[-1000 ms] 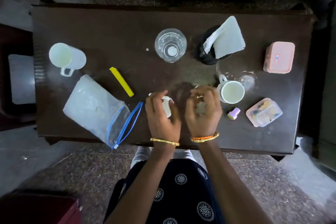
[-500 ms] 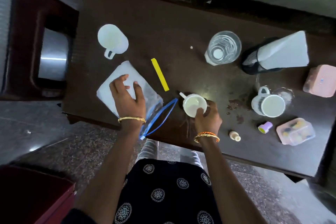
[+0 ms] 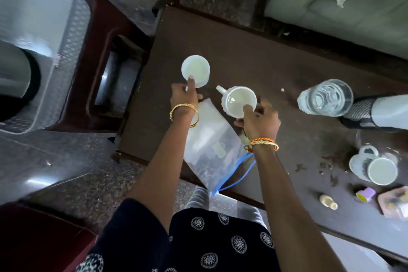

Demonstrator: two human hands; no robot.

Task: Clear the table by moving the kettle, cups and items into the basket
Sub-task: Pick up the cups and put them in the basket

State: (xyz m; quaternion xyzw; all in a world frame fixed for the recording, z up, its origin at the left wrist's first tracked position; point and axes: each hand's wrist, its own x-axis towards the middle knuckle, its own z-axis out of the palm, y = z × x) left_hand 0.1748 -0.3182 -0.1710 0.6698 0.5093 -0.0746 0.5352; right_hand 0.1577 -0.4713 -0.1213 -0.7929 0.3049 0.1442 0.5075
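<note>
My left hand [image 3: 185, 95] grips a white cup [image 3: 195, 70] by its rim, thumb inside, near the table's left end. My right hand [image 3: 259, 120] holds a second white cup [image 3: 237, 100] the same way, its handle pointing left, above the dark table [image 3: 242, 55]. A grey plastic basket [image 3: 66, 35] stands on a low red stool at the far left, with a dark round object inside. A third white cup [image 3: 383, 171] stands at the right. A clear zip bag [image 3: 214, 150] with a blue seal lies under my wrists.
A clear glass [image 3: 325, 97] stands right of my hands, beside a black holder with white paper [image 3: 379, 112]. A small bottle [image 3: 327, 202], a purple cap [image 3: 365, 194] and a pink-edged box [image 3: 395, 203] lie at the near right. A green sofa [image 3: 331, 2] sits behind.
My left hand left the zip bag and took hold of the far-left cup. My right hand carried its cup leftward. The view swung left, bringing the basket into sight.
</note>
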